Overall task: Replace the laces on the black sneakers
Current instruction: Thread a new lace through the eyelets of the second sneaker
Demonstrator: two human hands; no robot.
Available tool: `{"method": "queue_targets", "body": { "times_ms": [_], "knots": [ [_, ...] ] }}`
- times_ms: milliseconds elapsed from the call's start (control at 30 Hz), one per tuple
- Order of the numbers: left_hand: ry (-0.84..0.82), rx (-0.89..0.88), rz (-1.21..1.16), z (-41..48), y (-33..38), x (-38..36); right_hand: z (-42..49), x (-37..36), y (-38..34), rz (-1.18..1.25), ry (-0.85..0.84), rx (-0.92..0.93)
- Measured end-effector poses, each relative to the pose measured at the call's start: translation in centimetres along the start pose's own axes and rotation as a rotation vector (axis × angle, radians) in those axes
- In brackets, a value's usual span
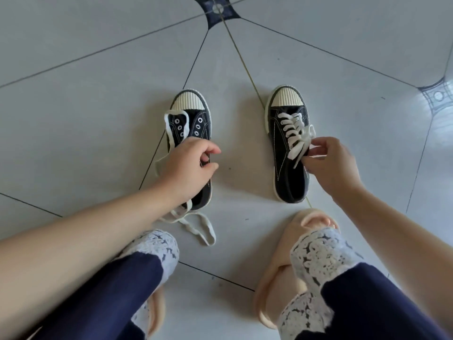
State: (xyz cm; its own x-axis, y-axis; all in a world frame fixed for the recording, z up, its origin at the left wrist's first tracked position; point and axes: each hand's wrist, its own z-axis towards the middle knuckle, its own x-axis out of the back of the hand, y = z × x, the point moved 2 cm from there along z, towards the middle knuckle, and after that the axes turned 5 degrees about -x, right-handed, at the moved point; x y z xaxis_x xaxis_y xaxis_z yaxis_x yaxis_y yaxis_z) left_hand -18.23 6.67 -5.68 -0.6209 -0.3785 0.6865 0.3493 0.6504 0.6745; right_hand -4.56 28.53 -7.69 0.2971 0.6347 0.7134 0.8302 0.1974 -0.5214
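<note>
Two black canvas sneakers with cream toe caps stand on the tiled floor. The left sneaker (196, 123) has bare eyelets. A loose cream lace (198, 227) lies over its front, runs under my hand and trails on the floor behind the heel. My left hand (188, 168) sits over this sneaker's middle, with fingers and thumb curled round its upper edge. The right sneaker (286, 177) is laced with a white lace (291, 128). My right hand (331, 163) pinches that lace's loose ends beside the sneaker's opening.
My legs in navy trousers with white lace cuffs fill the bottom of the view, with my feet in beige slippers (277, 273). Grey floor tiles (98, 114) with dark seams spread all around the sneakers.
</note>
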Motion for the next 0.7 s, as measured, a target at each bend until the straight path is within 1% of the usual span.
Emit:
{"method": "queue_targets", "body": {
  "times_ms": [33,100,133,167,200,233,300,333,367,400,533,600,700],
  "knots": [
    [0.057,0.001,0.043,-0.4,-0.5,0.6,-0.4,0.2,-0.1,0.021,0.051,-0.004],
    [0.144,0.023,0.088,-1.2,-1.8,1.5,-1.9,0.7,-1.0,0.06,0.216,0.04],
    [0.136,0.072,0.106,-1.6,-2.4,1.6,-2.9,0.8,-1.7,0.08,0.277,0.098],
    [0.097,0.132,0.122,-2.0,-3.1,1.6,-3.9,0.5,-2.5,0.085,0.292,0.168],
    [0.042,0.19,0.123,-2.1,-3.7,1.4,-4.7,-0.2,-3.5,0.065,0.252,0.238],
    [-0.02,0.242,0.099,-2.2,-4.2,1.1,-5.4,-1.4,-4.4,0.019,0.159,0.305],
    [-0.115,0.303,0.057,-2.0,-4.8,0.5,-6.5,-4.6,-6.3,-0.07,-0.116,0.376],
    [-0.132,0.308,0.071,-1.8,-5.0,0.3,-6.7,-6.4,-7.1,-0.09,-0.246,0.367],
    [-0.133,0.302,0.089,-1.6,-5.2,0.3,-6.9,-8.0,-7.8,-0.102,-0.338,0.337],
    [-0.122,0.292,0.092,-1.5,-5.2,0.3,-7.0,-9.5,-8.5,-0.113,-0.384,0.308],
    [-0.099,0.238,0.017,-1.9,-4.8,-0.4,-6.2,-12.1,-9.8,-0.197,-0.397,0.291],
    [-0.138,0.187,-0.022,-2.2,-4.7,-0.9,-5.8,-11.5,-9.3,-0.256,-0.385,0.267],
    [-0.206,0.14,-0.076,-2.6,-5.0,-1.0,-6.5,-10.1,-7.2,-0.26,-0.393,0.21]
  ]
}}
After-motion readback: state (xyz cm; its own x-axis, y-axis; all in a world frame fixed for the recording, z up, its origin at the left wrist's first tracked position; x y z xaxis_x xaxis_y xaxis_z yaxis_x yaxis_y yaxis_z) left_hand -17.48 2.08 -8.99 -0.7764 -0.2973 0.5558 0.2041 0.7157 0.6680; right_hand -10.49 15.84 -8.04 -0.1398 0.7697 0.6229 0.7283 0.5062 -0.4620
